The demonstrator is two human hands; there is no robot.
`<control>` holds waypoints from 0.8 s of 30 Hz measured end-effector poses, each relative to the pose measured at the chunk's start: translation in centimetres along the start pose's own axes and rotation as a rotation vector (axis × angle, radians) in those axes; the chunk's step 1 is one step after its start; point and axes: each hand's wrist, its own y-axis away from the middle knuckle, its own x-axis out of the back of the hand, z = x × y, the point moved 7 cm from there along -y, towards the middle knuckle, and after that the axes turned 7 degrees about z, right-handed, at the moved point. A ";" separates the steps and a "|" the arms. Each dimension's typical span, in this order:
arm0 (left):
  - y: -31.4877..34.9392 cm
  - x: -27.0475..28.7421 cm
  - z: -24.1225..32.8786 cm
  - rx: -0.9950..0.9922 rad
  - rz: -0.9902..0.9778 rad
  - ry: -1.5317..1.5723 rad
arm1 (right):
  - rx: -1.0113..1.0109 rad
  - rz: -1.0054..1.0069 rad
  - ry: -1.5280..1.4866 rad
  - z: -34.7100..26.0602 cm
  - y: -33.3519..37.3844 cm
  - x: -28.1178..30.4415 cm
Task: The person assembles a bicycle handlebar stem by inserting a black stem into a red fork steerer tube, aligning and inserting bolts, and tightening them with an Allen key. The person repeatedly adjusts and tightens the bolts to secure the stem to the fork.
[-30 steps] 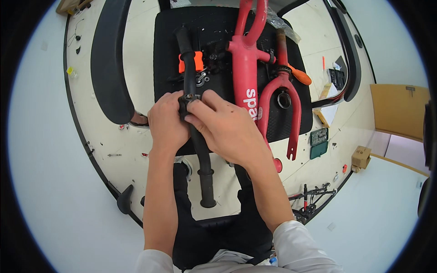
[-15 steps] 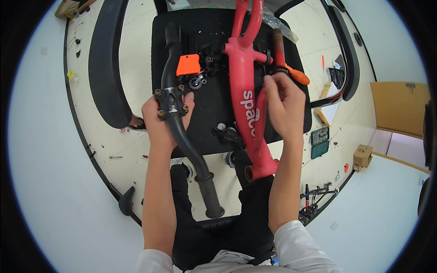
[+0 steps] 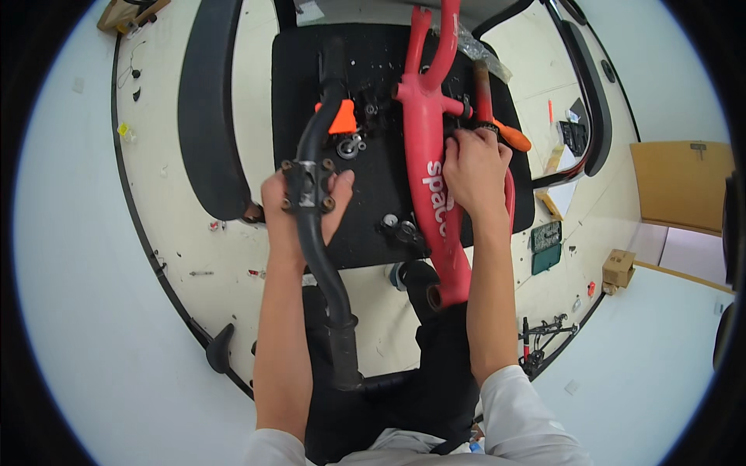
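My left hand point(image 3: 339, 203) is closed round the stem clamp of a black bicycle handlebar point(image 3: 330, 283), which stands nearly lengthwise over the chair seat's left side. Bolts show at the clamp's corners. My right hand point(image 3: 475, 175) is over a red fork point(image 3: 484, 101), fingers bent down and together beside the fork's crown; what they hold, if anything, is hidden. Left of that hand lies a red bicycle frame point(image 3: 423, 132), its near end by my legs. An orange handle point(image 3: 514, 138) sticks out beyond the fork.
The black chair seat point(image 3: 377, 182) carries an orange plastic piece point(image 3: 344, 118), a round metal part point(image 3: 351, 146) and small black parts point(image 3: 400, 227). Armrests point(image 3: 206, 109) flank it. On the floor are a green case point(image 3: 546, 248), a cardboard box point(image 3: 618, 268) and a black saddle point(image 3: 221, 348).
My right hand has lowered and shifted left, its fingers reaching down beside the fork. The handlebar in my left hand has turned slightly more upright in view. The whole view has shifted a little.
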 end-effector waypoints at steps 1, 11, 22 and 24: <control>0.2 -0.1 -0.2 0.007 0.025 0.009 | 0.021 -0.050 0.103 -0.3 -0.2 -0.6; 0.0 -0.3 -0.3 -0.027 -0.065 -0.024 | 0.137 -0.230 0.334 1.2 -4.3 -2.4; -0.1 -0.4 0.0 -0.039 -0.090 -0.110 | 0.091 -0.193 0.261 3.6 -2.6 2.0; -0.2 -0.6 0.0 -0.027 -0.105 -0.114 | 0.072 -0.191 0.277 4.0 -2.7 2.6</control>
